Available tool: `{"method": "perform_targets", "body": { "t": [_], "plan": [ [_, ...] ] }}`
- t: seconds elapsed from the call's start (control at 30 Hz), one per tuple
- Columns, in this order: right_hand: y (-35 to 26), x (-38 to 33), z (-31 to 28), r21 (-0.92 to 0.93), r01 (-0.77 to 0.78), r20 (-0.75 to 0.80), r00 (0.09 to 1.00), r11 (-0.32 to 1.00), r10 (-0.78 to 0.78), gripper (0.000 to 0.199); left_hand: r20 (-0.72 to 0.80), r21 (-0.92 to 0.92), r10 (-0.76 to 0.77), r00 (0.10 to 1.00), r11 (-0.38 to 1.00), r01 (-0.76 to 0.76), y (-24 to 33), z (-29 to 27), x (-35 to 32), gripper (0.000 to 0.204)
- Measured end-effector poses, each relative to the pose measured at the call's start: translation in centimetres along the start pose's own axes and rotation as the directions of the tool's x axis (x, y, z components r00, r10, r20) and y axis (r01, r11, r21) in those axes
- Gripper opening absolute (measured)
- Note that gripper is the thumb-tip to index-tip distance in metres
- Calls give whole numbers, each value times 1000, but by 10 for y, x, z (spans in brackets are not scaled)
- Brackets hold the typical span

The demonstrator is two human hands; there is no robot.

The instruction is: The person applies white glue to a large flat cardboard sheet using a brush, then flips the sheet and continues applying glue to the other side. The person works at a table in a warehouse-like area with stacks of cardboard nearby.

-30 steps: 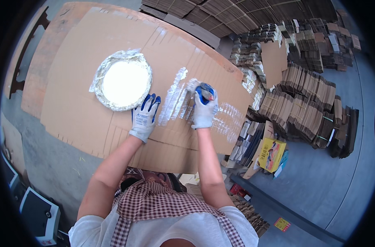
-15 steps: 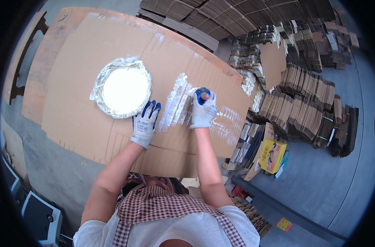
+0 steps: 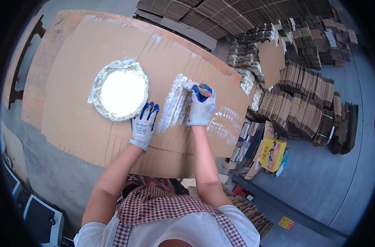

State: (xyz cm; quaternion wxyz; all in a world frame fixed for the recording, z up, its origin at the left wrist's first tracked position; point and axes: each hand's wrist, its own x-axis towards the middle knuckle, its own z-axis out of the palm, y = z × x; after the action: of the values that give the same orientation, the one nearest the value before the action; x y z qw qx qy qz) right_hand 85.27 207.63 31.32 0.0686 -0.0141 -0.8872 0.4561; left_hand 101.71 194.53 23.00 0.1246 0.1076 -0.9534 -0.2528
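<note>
A round basin [image 3: 98, 105] with a crinkled, plastic-looking wrapped rim stands on a large brown cardboard sheet [image 3: 76, 78], its inside bright white. Beside the basin's lower right edge my left hand [image 3: 144, 125], in a white glove with blue fingertips, lies flat on the cardboard with fingers stretched. My right hand [image 3: 200, 108], gloved alike, is wrapped round a dark-handled brush [image 3: 204, 90], whose working end is mostly hidden. Wet-looking white streaks [image 3: 173, 103] cover the cardboard left of this hand, and thinner white marks [image 3: 225, 125] lie to its right.
A worn wooden tabletop [image 3: 39, 94] shows round the sheet. Bundled cardboard stacks [image 3: 307, 99] stand on the floor to the right, with more stacks [image 3: 232, 16] behind the table. A yellow box [image 3: 273, 154] sits near the table's right corner. Grey-and-black equipment [image 3: 41, 220] is at lower left.
My right hand has turned a little and shifted slightly left with the brush, over the white streaks. The left hand stays flat by the basin. The whole view has shifted slightly.
</note>
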Motion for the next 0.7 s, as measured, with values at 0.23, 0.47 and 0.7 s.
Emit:
{"method": "perform_targets", "body": {
  "t": [0.23, 0.47, 0.7],
  "plan": [
    [30, 15, -7, -284, 84, -138, 982, 955, -128, 34, -12, 25, 20, 1000, 999, -20, 1, 0, 0, 56],
    [35, 22, -21, -66, -21, -208, 978, 998, 7, 35, -11, 9, 10, 1000, 1000, -10, 2, 0, 1, 52],
    [46, 30, -48, -390, -89, -273, 962, 917, -23, 32, -20, -5, 12, 1000, 1000, -12, 0, 3, 1, 54]
  ]
}}
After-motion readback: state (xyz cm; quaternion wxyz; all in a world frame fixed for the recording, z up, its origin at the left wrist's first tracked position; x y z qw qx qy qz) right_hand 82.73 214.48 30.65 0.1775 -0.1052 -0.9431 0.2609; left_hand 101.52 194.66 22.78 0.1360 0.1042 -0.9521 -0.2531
